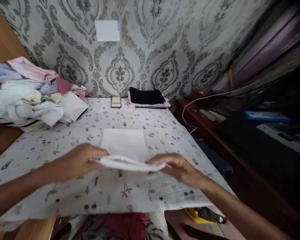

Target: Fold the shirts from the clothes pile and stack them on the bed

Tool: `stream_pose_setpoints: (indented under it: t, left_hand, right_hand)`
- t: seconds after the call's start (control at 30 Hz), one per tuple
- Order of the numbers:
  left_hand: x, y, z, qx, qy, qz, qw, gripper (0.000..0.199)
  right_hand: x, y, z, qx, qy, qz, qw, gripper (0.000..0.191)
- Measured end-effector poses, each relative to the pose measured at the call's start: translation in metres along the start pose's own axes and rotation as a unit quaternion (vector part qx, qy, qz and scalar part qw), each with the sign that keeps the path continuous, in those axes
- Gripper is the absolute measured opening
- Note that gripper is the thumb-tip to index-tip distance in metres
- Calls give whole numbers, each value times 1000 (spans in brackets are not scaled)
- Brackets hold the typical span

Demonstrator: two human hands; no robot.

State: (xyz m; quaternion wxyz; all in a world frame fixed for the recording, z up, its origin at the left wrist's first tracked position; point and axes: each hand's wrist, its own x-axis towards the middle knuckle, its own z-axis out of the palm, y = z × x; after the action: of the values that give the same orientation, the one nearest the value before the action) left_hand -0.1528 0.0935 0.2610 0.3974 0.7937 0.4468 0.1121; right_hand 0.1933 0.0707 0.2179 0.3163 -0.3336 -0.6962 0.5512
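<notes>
A folded white cloth (125, 143) lies in front of me on the patterned sheet, its near edge lifted and showing several layers. My left hand (80, 160) pinches the left corner of that near edge between thumb and fingers. At the opposite corner, my right hand (175, 166) grips the cloth the same way, slightly blurred. The far part of the cloth appears to rest flat on the sheet.
A heap of loose clothes (40, 93) sits at the back left. Against the wall are a phone-like object (116, 102) and a folded stack topped by black cloth (147, 96). A dark red desk (205, 123) with a white cable (183, 115) stands at right.
</notes>
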Motion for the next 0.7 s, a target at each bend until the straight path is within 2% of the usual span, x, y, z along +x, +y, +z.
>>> stream_pose_setpoints:
  t: [0.07, 0.13, 0.23, 0.3, 0.4, 0.5, 0.63, 0.7]
  left_hand:
    - [26, -10, -16, -124, 45, -67, 989, 34]
    - [50, -25, -20, -259, 103, -112, 954, 55]
    - [69, -48, -6, -397, 121, -161, 896, 67]
    - [69, -58, 7, -429, 113, -176, 879, 66]
    - [64, -59, 17, -425, 130, -180, 877, 66]
    - [68, -56, 18, -396, 169, -158, 889, 62]
    - [87, -67, 19, -292, 236, -117, 919, 44]
    - [93, -76, 18, -211, 233, -131, 940, 37]
  right_hand:
    - [30, 3, -10, 90, 107, 29, 990, 24]
    - [58, 15, -14, 188, 187, 81, 961, 26]
    - [82, 34, -11, 269, 202, 177, 925, 29]
    - [84, 42, -7, 248, 201, 200, 926, 28]
    - [79, 45, 0, 165, 211, 188, 945, 33]
    - [79, 46, 4, 80, 252, 151, 953, 38]
    - [95, 58, 1, -71, 328, 74, 939, 33]
    - [102, 64, -3, -162, 335, 76, 925, 32]
